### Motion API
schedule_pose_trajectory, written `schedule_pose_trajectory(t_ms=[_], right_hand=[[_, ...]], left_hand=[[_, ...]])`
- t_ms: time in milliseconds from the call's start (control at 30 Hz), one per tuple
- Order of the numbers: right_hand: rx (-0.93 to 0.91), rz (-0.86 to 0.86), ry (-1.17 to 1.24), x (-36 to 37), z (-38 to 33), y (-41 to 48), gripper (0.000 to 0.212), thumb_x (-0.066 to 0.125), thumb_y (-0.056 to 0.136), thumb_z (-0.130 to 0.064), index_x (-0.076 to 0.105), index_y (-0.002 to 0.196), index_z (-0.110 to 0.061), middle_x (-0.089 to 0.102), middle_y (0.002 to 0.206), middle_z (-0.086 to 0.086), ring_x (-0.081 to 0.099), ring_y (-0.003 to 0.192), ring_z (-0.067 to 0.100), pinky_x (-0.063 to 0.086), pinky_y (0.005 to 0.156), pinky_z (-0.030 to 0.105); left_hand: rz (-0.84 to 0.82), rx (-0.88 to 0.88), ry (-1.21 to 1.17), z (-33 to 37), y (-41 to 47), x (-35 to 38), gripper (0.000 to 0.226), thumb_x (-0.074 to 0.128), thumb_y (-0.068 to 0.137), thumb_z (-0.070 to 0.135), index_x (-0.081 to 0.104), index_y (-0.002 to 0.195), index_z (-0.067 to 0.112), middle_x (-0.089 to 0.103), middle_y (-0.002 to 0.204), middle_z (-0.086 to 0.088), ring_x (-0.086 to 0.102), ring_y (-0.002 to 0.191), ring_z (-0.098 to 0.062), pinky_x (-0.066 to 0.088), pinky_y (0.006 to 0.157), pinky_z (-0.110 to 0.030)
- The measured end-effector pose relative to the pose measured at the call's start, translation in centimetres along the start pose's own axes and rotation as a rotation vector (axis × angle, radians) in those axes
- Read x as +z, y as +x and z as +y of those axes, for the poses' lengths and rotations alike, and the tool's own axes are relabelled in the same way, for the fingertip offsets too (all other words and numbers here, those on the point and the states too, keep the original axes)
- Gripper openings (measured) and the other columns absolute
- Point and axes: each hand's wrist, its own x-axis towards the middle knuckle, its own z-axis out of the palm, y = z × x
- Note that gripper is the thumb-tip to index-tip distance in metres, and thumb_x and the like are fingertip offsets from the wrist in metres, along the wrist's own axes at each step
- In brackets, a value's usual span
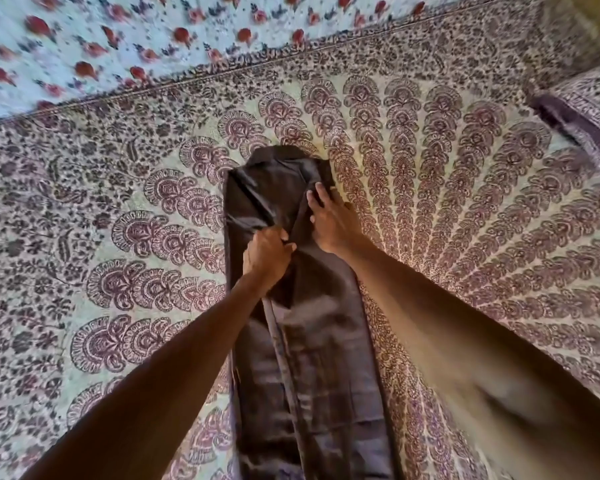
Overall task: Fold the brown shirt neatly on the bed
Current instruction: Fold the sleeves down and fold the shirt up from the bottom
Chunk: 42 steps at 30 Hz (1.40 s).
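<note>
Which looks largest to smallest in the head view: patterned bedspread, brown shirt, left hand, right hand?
1. patterned bedspread, filling most of the frame
2. brown shirt, a long narrow strip
3. left hand and right hand: about alike, so not ranked

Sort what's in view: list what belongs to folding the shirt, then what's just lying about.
In the job: brown shirt; left hand, gripping a fold of it; right hand, pressing flat on it; paisley bedspread under it.
Just lying about: red-flowered sheet beyond; what may be a pillow, right edge.
</note>
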Motion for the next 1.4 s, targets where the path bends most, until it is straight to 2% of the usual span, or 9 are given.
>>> schedule_pose_trajectory(t_ms=[133, 233, 433, 567, 667, 767, 1167, 1267, 1400], right_hand=[[0.119, -0.039, 0.009, 1.0, 1.5, 1.5, 0.066, 0.035, 0.099, -0.039, 0.006, 0.155, -0.020, -0.001, 0.164, -0.002, 0.004, 0.149, 0.033, 0.027, 0.110, 0.055], [0.157, 0.127, -0.024, 0.5, 1.7, 1.9, 0.069, 0.052, 0.094, -0.030, 0.019, 0.153, -0.017, 0.014, 0.162, 0.004, 0.013, 0.147, 0.035, 0.027, 0.111, 0.055], [-0.152, 0.259, -0.200, -1.3, 2.1, 5.1, 0.053, 0.068, 0.079, -0.008, 0.056, 0.129, -0.021, 0.040, 0.150, 0.010, 0.029, 0.140, 0.036, 0.035, 0.107, 0.053], [-0.050, 0.271, -0.235, -2.8, 2.4, 5.8, 0.027, 0.064, 0.085, -0.010, 0.066, 0.111, -0.015, 0.053, 0.131, 0.011, 0.038, 0.130, 0.034, 0.039, 0.101, 0.048], [-0.009, 0.245, -0.277, -3.6, 2.4, 6.0, 0.023, 0.062, 0.087, -0.011, 0.068, 0.108, -0.015, 0.051, 0.132, 0.012, 0.036, 0.133, 0.035, 0.035, 0.104, 0.050], [0.016, 0.252, -0.278, -3.8, 2.2, 6.3, 0.021, 0.059, 0.087, -0.007, 0.070, 0.105, -0.013, 0.049, 0.135, 0.013, 0.032, 0.136, 0.037, 0.030, 0.108, 0.053], [0.151, 0.426, -0.189, -2.6, 1.7, 6.1, 0.028, 0.068, 0.080, -0.006, 0.065, 0.107, -0.013, 0.052, 0.131, 0.011, 0.040, 0.129, 0.034, 0.037, 0.103, 0.052], [0.151, 0.543, -0.071, -1.3, 0.4, 4.4, 0.026, 0.063, 0.081, -0.008, 0.063, 0.106, -0.016, 0.056, 0.116, 0.006, 0.047, 0.116, 0.031, 0.041, 0.096, 0.047], [0.043, 0.482, -0.057, 0.7, 0.0, 2.5, 0.034, 0.063, 0.075, -0.001, 0.065, 0.105, -0.016, 0.057, 0.109, 0.006, 0.050, 0.106, 0.031, 0.043, 0.088, 0.044]], left_hand=[[-0.004, 0.030, 0.019, -0.1, 1.3, 0.4, 0.020, 0.067, 0.085, 0.031, 0.064, 0.100, 0.019, 0.070, 0.102, -0.009, 0.064, 0.101, -0.034, 0.048, 0.080, -0.037], [0.012, 0.103, 0.021, -0.2, 2.0, 0.6, 0.019, 0.065, 0.087, 0.033, 0.065, 0.098, 0.017, 0.069, 0.101, -0.009, 0.064, 0.098, -0.032, 0.048, 0.078, -0.037], [0.260, 0.352, 0.337, -1.6, 5.3, -1.7, 0.021, 0.054, 0.078, 0.008, 0.061, 0.094, 0.021, 0.063, 0.105, -0.003, 0.051, 0.105, -0.031, 0.037, 0.086, -0.042], [0.087, 0.315, 0.649, -2.6, 8.3, -4.9, 0.033, 0.060, 0.083, 0.013, 0.057, 0.116, 0.018, 0.055, 0.131, -0.005, 0.032, 0.134, -0.035, 0.019, 0.112, -0.052], [-0.043, 0.352, 0.879, -3.0, 10.0, -7.3, 0.043, 0.061, 0.089, 0.029, 0.053, 0.130, 0.020, 0.045, 0.142, -0.004, 0.023, 0.139, -0.034, 0.012, 0.115, -0.056], [-0.033, 0.376, 1.033, -3.6, 11.3, -8.8, 0.034, 0.060, 0.089, 0.029, 0.060, 0.123, 0.023, 0.052, 0.136, -0.002, 0.023, 0.140, -0.034, 0.012, 0.114, -0.057], [0.145, 0.218, 0.943, -3.4, 10.4, -7.2, 0.033, 0.060, 0.084, 0.017, 0.062, 0.117, 0.016, 0.045, 0.142, -0.009, 0.021, 0.142, -0.035, 0.012, 0.117, -0.053], [0.249, 0.264, 0.815, -3.3, 8.6, -5.7, 0.037, 0.054, 0.089, 0.014, 0.052, 0.126, 0.015, 0.041, 0.142, -0.012, 0.027, 0.139, -0.035, 0.012, 0.115, -0.054], [0.194, 0.361, 0.828, -3.8, 7.9, -4.5, 0.038, 0.048, 0.092, 0.013, 0.050, 0.130, 0.015, 0.042, 0.139, -0.012, 0.029, 0.136, -0.035, 0.013, 0.115, -0.054]])
